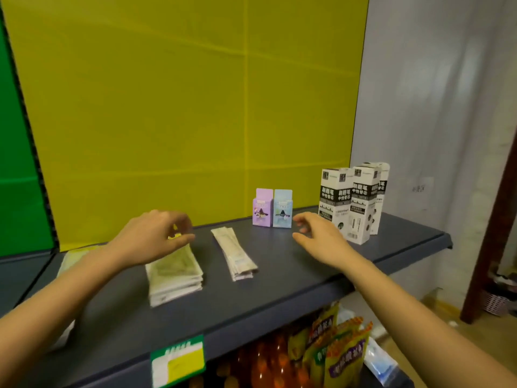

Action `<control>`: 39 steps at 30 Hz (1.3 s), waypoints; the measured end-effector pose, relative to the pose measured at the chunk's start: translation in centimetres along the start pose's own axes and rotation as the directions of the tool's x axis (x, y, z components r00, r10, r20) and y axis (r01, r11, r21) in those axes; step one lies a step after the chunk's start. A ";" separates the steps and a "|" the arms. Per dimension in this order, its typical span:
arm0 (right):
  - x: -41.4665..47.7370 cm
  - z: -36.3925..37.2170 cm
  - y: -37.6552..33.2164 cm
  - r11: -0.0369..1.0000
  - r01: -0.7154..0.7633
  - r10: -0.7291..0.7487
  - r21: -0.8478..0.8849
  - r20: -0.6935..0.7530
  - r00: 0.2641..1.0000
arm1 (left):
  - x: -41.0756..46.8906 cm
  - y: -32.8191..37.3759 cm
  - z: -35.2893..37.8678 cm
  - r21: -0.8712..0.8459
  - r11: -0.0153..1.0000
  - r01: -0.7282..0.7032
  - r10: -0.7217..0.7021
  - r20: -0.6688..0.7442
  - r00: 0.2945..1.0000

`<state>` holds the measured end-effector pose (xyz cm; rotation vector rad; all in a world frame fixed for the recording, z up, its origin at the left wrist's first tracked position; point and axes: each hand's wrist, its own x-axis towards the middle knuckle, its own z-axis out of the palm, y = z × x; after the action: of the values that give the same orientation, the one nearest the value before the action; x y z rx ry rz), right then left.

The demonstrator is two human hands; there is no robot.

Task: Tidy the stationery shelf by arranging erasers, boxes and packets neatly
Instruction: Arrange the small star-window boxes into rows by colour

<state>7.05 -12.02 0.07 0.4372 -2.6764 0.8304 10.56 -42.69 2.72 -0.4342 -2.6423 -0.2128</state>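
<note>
On the dark grey shelf (279,289), up against the yellow back panel (167,107), the stationery is laid out in a rough row. Toward the left, a thick stack of greenish packets (173,271) is seen lying flat. Just to its right, a narrower stack of long packets (235,253) is set at a slight angle, apart from it. Further back, a purple box (262,208) and a blue box (283,209) are stood upright side by side, touching, close to the panel. Off to the right, three tall black-and-white boxes (349,203) are lined up upright, one behind another, near the shelf's end.

The left hand (151,236) is held over the far end of the greenish stack, fingers curled toward the thumb. A bit of yellow is glimpsed between them, but tbh whether anything is actually pinched can't be told, it's too blurred. The right hand (321,236) is held above the shelf between the blue box and the tall boxes, fingers loosely spread, nothing gripped.

Another pale packet (75,259) is partly hidden under the left forearm. A green and yellow price label (177,359) is fixed to the shelf's front edge, and snack bags (335,351) are seen on the level below.
</note>
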 end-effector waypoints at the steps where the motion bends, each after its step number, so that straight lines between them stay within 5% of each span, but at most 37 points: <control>1: 1.7 0.4 0.3 0.999 -0.014 0.015 0.042 -0.018 1.000 | 1.8 0.0 0.3 -0.030 1.000 0.001 0.000 0.019 1.000; 8: 11.2 3.2 1.8 0.930 -0.215 0.241 0.297 -0.055 0.969 | 12.1 1.7 3.9 -0.272 0.959 0.079 -0.058 0.085 0.995; 15: 16.4 5.3 4.3 0.781 -0.388 0.458 0.490 -0.027 0.889 | 19.5 3.2 9.1 -0.547 0.756 0.360 -0.230 0.293 0.928; 24: 18.7 8.1 6.4 0.667 -0.405 0.514 0.625 0.007 0.858 | 23.7 3.6 14.1 -0.598 0.683 0.420 -0.130 0.467 0.875; 29: 18.7 8.1 6.4 0.675 -0.408 0.518 0.615 -0.002 0.855 | 23.2 4.0 13.8 -0.623 0.697 0.354 -0.138 0.368 0.920; 33: 17.9 6.8 4.7 0.655 -0.315 0.469 0.687 -0.043 0.882 | 21.8 4.2 11.0 -0.696 0.674 0.247 -0.236 0.114 0.965; 39: 14.9 3.2 -0.8 0.593 -0.054 0.209 0.804 -0.089 0.974 | 15.9 3.2 2.1 -0.694 0.702 0.163 -0.386 -0.178 0.905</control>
<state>-6.84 -17.48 3.50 0.3172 -2.0301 2.0277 -2.68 -34.99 8.34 -0.1782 -2.2214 -1.2543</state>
